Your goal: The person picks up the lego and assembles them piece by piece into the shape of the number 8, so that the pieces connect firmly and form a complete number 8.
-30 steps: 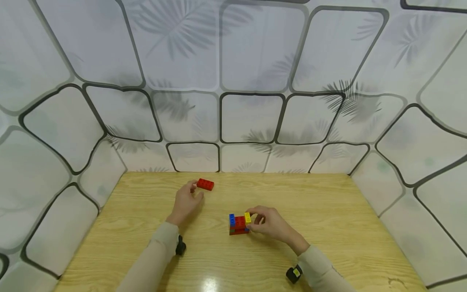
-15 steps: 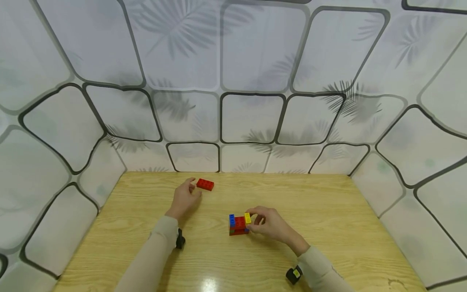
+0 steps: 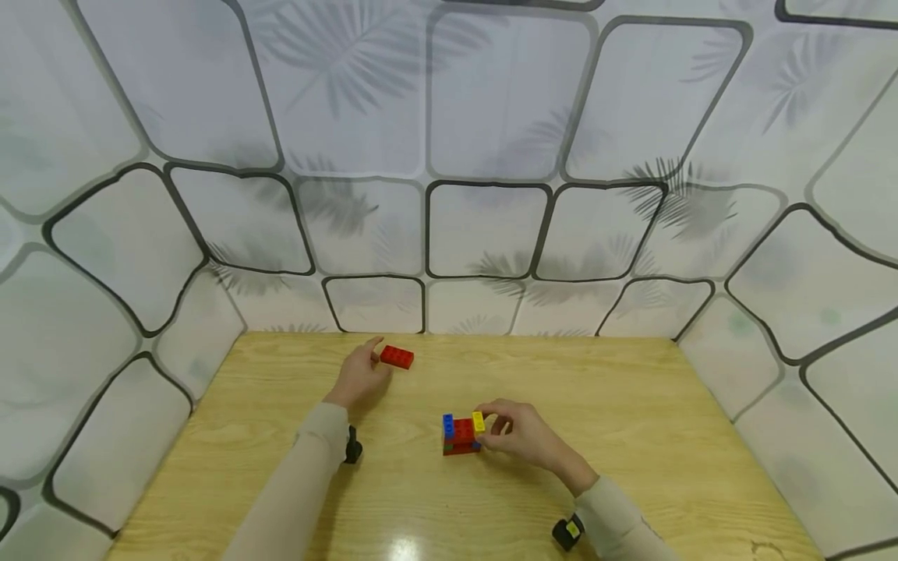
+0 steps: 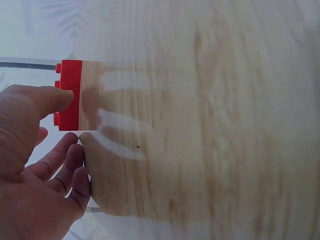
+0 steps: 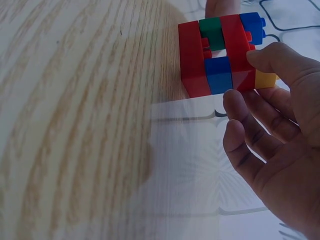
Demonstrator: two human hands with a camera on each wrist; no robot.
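Observation:
On the table, a small brick stack has a red base brick, a green brick and a blue brick in the middle layer, and a red brick above. A blue brick tops its left end, a yellow brick its right. My right hand pinches the yellow brick between thumb and index finger, other fingers loosely bent below. At the back left, my left hand is beside a loose red brick, fingers relaxed around its near left end, not gripping it.
The wooden table ends at a patterned cloth wall at the back and on both sides. Black wrist cameras are strapped under the left cuff and the right cuff.
My left hand has shifted slightly at the loose red brick, its index finger reaching a little farther back. The right hand and the stack stay in place.

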